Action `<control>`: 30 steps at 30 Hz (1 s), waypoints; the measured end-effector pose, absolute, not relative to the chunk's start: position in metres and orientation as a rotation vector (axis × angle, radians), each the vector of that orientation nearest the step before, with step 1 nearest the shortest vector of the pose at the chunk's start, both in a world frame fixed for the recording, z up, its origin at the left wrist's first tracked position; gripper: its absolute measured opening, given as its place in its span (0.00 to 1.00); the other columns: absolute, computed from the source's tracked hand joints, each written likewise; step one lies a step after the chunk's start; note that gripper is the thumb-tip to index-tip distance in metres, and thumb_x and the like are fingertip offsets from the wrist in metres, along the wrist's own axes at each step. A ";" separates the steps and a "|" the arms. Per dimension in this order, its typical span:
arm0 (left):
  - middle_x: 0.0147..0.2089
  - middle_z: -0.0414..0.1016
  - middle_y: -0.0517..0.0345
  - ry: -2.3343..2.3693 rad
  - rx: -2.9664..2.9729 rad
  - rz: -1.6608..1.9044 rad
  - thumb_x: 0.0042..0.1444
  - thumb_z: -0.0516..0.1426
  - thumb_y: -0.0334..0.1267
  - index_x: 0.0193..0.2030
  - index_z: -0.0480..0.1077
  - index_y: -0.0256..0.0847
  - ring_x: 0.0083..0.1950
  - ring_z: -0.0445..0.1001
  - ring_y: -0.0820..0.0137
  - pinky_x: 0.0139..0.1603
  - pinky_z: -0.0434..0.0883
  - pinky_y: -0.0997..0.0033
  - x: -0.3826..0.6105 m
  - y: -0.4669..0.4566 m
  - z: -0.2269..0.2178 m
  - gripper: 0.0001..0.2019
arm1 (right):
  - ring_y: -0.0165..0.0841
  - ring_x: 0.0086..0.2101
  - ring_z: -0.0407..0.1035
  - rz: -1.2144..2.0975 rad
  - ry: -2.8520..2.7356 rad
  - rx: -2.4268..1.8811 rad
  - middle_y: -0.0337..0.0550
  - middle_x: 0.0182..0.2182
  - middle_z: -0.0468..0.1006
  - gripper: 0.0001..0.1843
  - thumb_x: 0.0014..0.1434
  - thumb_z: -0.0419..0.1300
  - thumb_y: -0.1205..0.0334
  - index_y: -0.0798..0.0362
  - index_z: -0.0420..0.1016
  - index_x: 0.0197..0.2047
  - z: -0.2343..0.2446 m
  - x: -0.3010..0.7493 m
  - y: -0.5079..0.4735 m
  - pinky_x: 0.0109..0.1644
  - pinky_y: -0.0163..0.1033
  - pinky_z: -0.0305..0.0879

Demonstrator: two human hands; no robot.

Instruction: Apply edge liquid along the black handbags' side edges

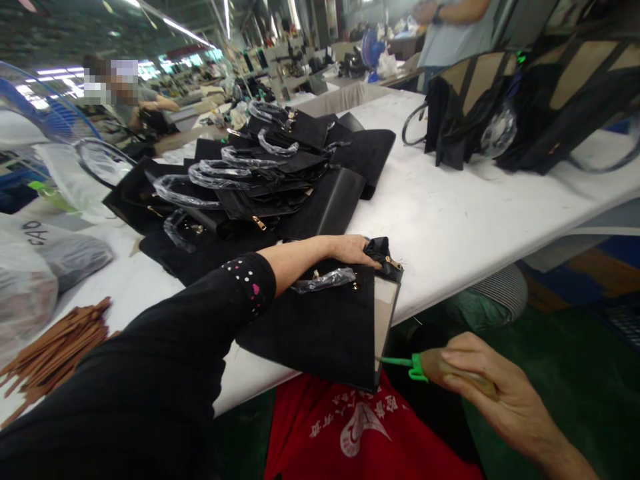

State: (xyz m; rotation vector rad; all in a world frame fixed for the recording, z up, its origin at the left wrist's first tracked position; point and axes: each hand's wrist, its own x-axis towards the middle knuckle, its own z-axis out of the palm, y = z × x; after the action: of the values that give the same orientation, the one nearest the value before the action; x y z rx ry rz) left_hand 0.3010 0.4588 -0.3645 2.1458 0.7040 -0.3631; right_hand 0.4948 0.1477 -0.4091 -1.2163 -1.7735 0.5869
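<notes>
A black handbag point(320, 330) lies at the table's front edge, its beige inner side strip point(385, 313) turned up on the right. My left hand point(353, 250) is closed on the bag's top edge, beside a gold zipper pull point(394, 263). Plastic film wraps the bag's handle point(325, 280). In my right hand point(493, 383) is a brownish squeeze bottle point(440, 368) with a green cap and a thin green nozzle. The nozzle tip is at the lower part of the beige strip; whether it touches, I cannot tell.
Behind my left arm several black bags point(280, 173) are piled on the white table point(440, 220). More bags point(465, 107) stand at the right. Brown strips point(65, 347) and plastic sacks point(30, 267) lie left. One person point(125, 93) sits far left; another point(455, 33) stands behind.
</notes>
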 end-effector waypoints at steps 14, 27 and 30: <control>0.36 0.79 0.61 0.714 2.135 -0.358 0.50 0.65 0.50 0.46 0.80 0.39 0.36 0.73 0.70 0.39 0.67 0.74 0.302 0.459 -0.367 0.20 | 0.33 0.39 0.73 0.520 -1.681 -1.300 0.43 0.43 0.74 0.08 0.69 0.60 0.63 0.46 0.72 0.51 -0.410 0.491 0.137 0.39 0.34 0.71; 0.29 0.78 0.57 0.903 2.107 -0.276 0.39 0.70 0.49 0.33 0.79 0.37 0.28 0.74 0.69 0.27 0.69 0.72 0.286 0.445 -0.278 0.18 | 0.36 0.38 0.72 0.589 -1.760 -1.169 0.43 0.41 0.74 0.13 0.67 0.60 0.67 0.45 0.73 0.53 -0.383 0.487 0.154 0.37 0.38 0.70; 0.29 0.78 0.59 0.864 2.227 -0.186 0.41 0.69 0.48 0.32 0.79 0.37 0.28 0.73 0.70 0.28 0.68 0.73 0.282 0.449 -0.237 0.17 | 0.36 0.39 0.71 0.434 -1.774 -1.192 0.44 0.41 0.75 0.13 0.67 0.60 0.68 0.46 0.73 0.53 -0.376 0.489 0.167 0.39 0.40 0.70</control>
State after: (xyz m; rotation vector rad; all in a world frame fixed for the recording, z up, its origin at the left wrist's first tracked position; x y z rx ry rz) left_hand 0.2824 0.4488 -0.2365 2.2273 0.8642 -0.1863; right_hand 0.4894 0.1675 -0.3757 -1.1921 -1.7738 0.4340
